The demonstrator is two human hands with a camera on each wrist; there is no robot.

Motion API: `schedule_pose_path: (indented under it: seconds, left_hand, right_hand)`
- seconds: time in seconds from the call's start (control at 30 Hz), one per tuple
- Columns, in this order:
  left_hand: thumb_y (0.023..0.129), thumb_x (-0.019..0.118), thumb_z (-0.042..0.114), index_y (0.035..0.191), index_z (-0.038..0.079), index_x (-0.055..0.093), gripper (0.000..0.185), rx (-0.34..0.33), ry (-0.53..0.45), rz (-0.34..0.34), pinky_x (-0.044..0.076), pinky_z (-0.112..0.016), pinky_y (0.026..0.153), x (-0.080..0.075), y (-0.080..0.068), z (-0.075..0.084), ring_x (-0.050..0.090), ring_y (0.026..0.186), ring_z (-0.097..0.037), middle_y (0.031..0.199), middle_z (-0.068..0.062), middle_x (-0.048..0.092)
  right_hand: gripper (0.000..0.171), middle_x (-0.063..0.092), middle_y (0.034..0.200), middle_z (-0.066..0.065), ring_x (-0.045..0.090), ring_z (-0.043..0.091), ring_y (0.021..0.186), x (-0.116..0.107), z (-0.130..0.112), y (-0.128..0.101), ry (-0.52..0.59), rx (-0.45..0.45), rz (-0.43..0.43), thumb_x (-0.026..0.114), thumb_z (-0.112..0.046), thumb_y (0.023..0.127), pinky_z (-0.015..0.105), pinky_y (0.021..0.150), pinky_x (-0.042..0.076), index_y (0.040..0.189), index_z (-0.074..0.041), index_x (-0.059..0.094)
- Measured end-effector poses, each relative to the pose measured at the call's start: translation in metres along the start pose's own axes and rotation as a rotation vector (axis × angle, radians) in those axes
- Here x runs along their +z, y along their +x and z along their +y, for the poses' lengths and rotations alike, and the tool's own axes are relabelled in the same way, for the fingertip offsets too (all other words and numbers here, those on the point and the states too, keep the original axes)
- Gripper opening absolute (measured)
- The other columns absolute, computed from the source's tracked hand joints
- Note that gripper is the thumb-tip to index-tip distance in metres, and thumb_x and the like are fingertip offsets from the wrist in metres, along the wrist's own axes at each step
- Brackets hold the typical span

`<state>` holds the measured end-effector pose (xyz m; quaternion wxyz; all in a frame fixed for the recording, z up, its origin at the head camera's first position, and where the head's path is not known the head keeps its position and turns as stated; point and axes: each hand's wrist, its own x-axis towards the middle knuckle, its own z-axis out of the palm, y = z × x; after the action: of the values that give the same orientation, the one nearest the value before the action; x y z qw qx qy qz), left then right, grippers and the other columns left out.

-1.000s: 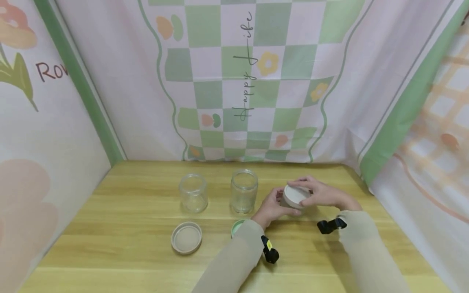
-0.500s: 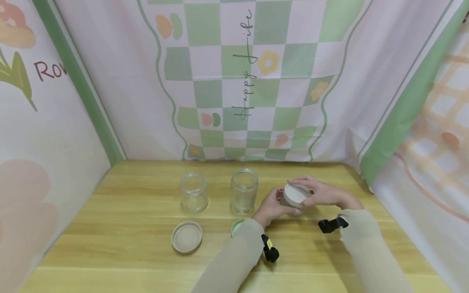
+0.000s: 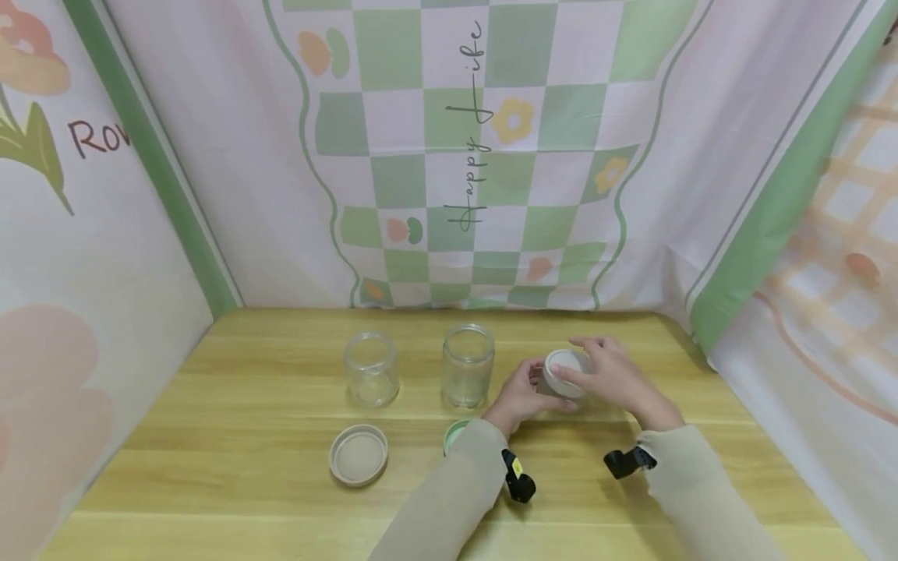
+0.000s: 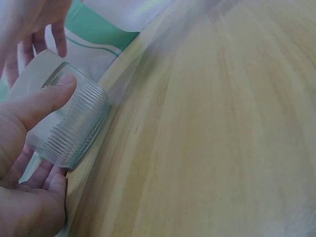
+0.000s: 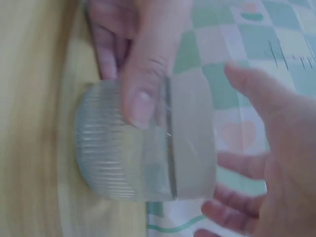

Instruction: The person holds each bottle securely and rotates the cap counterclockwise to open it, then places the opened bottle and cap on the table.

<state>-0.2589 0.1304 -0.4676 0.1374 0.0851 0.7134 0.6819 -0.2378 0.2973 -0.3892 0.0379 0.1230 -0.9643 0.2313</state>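
A short ribbed clear glass jar with a white round lid (image 3: 565,372) stands on the light wooden table (image 3: 231,467), right of centre in the head view. The left hand (image 3: 521,399) grips its ribbed body from the picture's lower left: in the left wrist view the thumb lies across the ribbing and the other fingers curl behind and beneath the glass. The right hand (image 3: 612,375) sits at the jar's right side, its spread, relaxed fingers arching over the lid; in the right wrist view the thumb and fingers stand apart from the lid's rim with a gap showing, so this hand is wide and holds nothing.

Just left of the jar stands a tall clear glass jar without a lid (image 3: 467,366), and further left a shorter clear open glass jar (image 3: 370,369). Below them, toward the lower centre, a beige round lid (image 3: 358,455) lies upturned on the table, and a mint green lid (image 3: 454,434) peeks out beside the left beige sleeve (image 3: 449,499).
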Motion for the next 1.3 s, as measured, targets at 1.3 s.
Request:
schedule_pose_path:
  seconds: [1.3]
  left_hand:
    - [0.071,0.093,0.012,0.13,0.026,0.057,0.072,-0.029,0.001,-0.03,0.045,-0.047,0.104,-0.003,0.001,-0.001,0.053,0.118,-0.019,0.122,0.011,0.059]
  right_hand:
    - [0.073,0.051,0.115,0.024,0.05,0.036,0.1,-0.002,0.005,0.005,0.052,-0.104,-0.045,0.082,-0.041,0.083,0.046,0.076,0.051,0.134,0.005,0.058]
